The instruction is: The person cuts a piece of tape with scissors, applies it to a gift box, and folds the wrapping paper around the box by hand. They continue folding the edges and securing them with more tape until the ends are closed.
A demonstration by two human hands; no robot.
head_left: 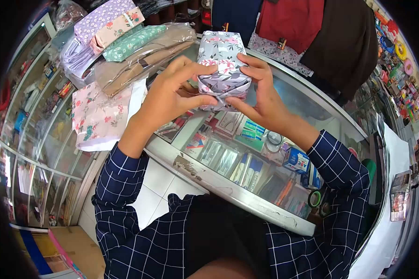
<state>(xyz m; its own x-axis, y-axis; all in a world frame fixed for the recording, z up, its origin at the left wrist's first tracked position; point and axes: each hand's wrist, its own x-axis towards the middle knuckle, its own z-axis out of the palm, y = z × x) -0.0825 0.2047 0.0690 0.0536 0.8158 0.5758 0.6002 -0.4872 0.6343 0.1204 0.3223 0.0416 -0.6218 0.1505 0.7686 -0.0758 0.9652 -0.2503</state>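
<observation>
A box-shaped parcel [221, 60] in grey floral wrapping paper is held up over the glass counter. My left hand [177, 88] grips its left side, the thumb at the folded paper on the near end and a finger on the upper edge. On the other side my right hand [260, 88] holds it likewise, its thumb pressing the same folded end close to the left thumb. The paper at that end is creased into overlapping flaps. The parcel's underside is hidden.
Under the counter's glass [284, 93] lie pens, small boxes and a roll of green tape [314, 199]. Pink floral paper [100, 116] hangs at the left, below plastic-wrapped brown goods [144, 60]. Folded dark and red cloths [291, 23] lie at the back. Glass shelves [37, 125] line the left.
</observation>
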